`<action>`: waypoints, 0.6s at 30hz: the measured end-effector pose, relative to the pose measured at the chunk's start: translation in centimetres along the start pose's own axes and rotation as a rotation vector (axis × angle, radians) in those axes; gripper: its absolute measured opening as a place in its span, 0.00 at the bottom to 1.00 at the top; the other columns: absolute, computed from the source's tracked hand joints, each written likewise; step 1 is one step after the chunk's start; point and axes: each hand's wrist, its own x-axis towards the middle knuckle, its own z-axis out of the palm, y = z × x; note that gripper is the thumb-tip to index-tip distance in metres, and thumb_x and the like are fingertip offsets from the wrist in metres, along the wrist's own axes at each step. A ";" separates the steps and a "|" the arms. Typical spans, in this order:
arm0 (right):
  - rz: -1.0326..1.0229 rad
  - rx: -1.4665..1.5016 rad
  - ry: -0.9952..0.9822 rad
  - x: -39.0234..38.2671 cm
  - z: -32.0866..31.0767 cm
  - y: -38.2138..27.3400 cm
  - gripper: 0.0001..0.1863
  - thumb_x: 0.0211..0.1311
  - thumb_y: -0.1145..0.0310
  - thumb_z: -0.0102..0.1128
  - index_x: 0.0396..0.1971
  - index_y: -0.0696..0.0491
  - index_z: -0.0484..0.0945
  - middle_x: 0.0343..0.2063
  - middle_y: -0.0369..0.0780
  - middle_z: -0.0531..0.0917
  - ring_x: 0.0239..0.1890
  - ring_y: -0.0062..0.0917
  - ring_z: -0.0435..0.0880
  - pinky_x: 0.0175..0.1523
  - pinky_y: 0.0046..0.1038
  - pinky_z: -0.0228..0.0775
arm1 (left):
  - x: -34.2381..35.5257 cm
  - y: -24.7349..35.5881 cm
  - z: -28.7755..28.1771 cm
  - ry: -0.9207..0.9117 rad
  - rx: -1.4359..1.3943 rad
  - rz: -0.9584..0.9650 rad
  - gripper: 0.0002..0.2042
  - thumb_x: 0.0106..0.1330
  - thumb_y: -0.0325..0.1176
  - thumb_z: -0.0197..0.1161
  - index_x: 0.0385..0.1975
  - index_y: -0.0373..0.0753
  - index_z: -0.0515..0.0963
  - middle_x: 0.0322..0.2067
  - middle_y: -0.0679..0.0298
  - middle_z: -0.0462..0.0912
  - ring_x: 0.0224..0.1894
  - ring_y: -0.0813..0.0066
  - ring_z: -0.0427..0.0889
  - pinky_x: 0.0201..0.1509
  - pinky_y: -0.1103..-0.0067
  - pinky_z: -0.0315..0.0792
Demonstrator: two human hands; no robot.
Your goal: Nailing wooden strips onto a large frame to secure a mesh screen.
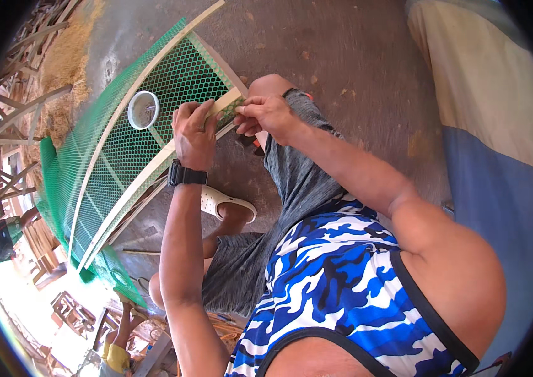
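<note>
Clearance at mesh panel [122, 151]

Left hand [194, 135] and right hand [269, 116] block the panel's near right corner. White tub [134, 112] obstructs the panel beside the left hand. Passage is open over floor [354, 63] past the short right edge.

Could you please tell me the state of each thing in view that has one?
Left hand: closed on the wooden strip
Right hand: fingers bent by the strip's end, grip unclear
Wooden strip: held, along the mesh's edge
Green mesh: spread out, left edge rumpled
White container: open, small pieces inside
Black watch: strapped around the left wrist
Pale clog: worn on a foot
</note>
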 end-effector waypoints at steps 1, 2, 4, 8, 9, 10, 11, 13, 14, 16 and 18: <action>-0.018 0.014 -0.004 0.1 0.0 0.0 0.11 0.71 0.66 0.61 0.43 0.58 0.80 0.33 0.40 0.88 0.30 0.23 0.89 0.34 0.24 0.81 | 0.2 0.2 0.0 -0.004 0.002 0.002 0.15 0.57 0.27 0.71 0.45 0.41 0.85 0.40 0.57 0.80 0.45 0.57 0.78 0.53 0.64 0.71; -0.017 0.018 -0.001 0.2 0.0 0.0 0.11 0.71 0.66 0.61 0.43 0.58 0.80 0.33 0.40 0.88 0.30 0.23 0.89 0.34 0.24 0.81 | 0.1 0.2 0.1 -0.010 0.001 0.003 0.15 0.57 0.27 0.71 0.45 0.41 0.85 0.40 0.57 0.80 0.45 0.57 0.78 0.53 0.64 0.71; -0.022 0.005 -0.014 0.1 0.1 0.1 0.11 0.71 0.66 0.60 0.43 0.59 0.80 0.33 0.40 0.87 0.30 0.24 0.89 0.35 0.25 0.82 | -0.1 0.3 0.1 0.000 0.017 0.004 0.15 0.58 0.28 0.71 0.46 0.40 0.85 0.42 0.55 0.81 0.47 0.56 0.78 0.55 0.64 0.71; -0.016 0.001 0.001 0.2 0.1 0.0 0.11 0.70 0.67 0.60 0.43 0.59 0.80 0.32 0.40 0.87 0.30 0.25 0.89 0.35 0.25 0.82 | 0.0 0.4 0.1 -0.014 0.051 -0.002 0.15 0.58 0.28 0.71 0.47 0.39 0.85 0.43 0.55 0.81 0.48 0.56 0.78 0.56 0.64 0.71; -0.016 0.012 0.002 0.2 0.1 0.0 0.10 0.71 0.67 0.60 0.43 0.59 0.80 0.32 0.40 0.87 0.30 0.25 0.89 0.35 0.25 0.82 | 0.0 0.2 0.1 -0.023 0.045 0.005 0.15 0.59 0.28 0.70 0.47 0.39 0.84 0.43 0.55 0.81 0.48 0.55 0.78 0.56 0.64 0.71; -0.016 0.022 0.001 0.2 0.1 0.1 0.10 0.71 0.67 0.59 0.43 0.59 0.80 0.32 0.40 0.87 0.30 0.25 0.89 0.35 0.25 0.82 | 0.0 0.1 0.1 -0.030 0.040 0.011 0.15 0.59 0.28 0.70 0.47 0.39 0.84 0.43 0.54 0.81 0.49 0.55 0.78 0.56 0.64 0.71; -0.014 0.022 0.001 0.2 0.1 0.1 0.10 0.71 0.67 0.59 0.43 0.59 0.80 0.32 0.40 0.87 0.30 0.25 0.89 0.35 0.25 0.82 | 0.0 0.0 0.2 -0.031 0.040 0.009 0.15 0.59 0.28 0.70 0.47 0.39 0.84 0.43 0.54 0.81 0.49 0.55 0.78 0.56 0.64 0.71; -0.006 0.016 0.007 0.2 0.2 0.1 0.10 0.71 0.67 0.59 0.43 0.58 0.79 0.32 0.40 0.87 0.30 0.25 0.89 0.35 0.25 0.82 | -0.2 0.0 0.1 -0.016 0.047 0.039 0.15 0.60 0.28 0.70 0.47 0.39 0.84 0.43 0.55 0.81 0.48 0.55 0.78 0.56 0.64 0.72; -0.004 0.016 0.007 0.1 0.2 0.0 0.10 0.71 0.67 0.59 0.43 0.58 0.79 0.32 0.40 0.87 0.30 0.25 0.89 0.35 0.25 0.82 | -0.2 0.0 0.1 -0.016 0.046 0.038 0.15 0.60 0.28 0.70 0.47 0.39 0.84 0.43 0.55 0.81 0.48 0.55 0.78 0.56 0.64 0.72; -0.010 0.016 -0.001 0.1 0.3 0.0 0.10 0.72 0.68 0.58 0.44 0.59 0.79 0.33 0.41 0.87 0.30 0.25 0.89 0.36 0.25 0.83 | -0.2 0.0 0.0 -0.019 0.070 0.055 0.15 0.59 0.28 0.70 0.47 0.39 0.84 0.43 0.55 0.81 0.48 0.55 0.78 0.55 0.64 0.72; -0.018 0.023 -0.004 0.1 0.2 0.0 0.10 0.72 0.68 0.57 0.44 0.59 0.79 0.33 0.41 0.87 0.30 0.25 0.89 0.37 0.25 0.83 | -0.1 0.1 0.1 -0.015 0.070 0.052 0.15 0.59 0.28 0.70 0.47 0.39 0.84 0.43 0.55 0.81 0.48 0.55 0.79 0.55 0.64 0.73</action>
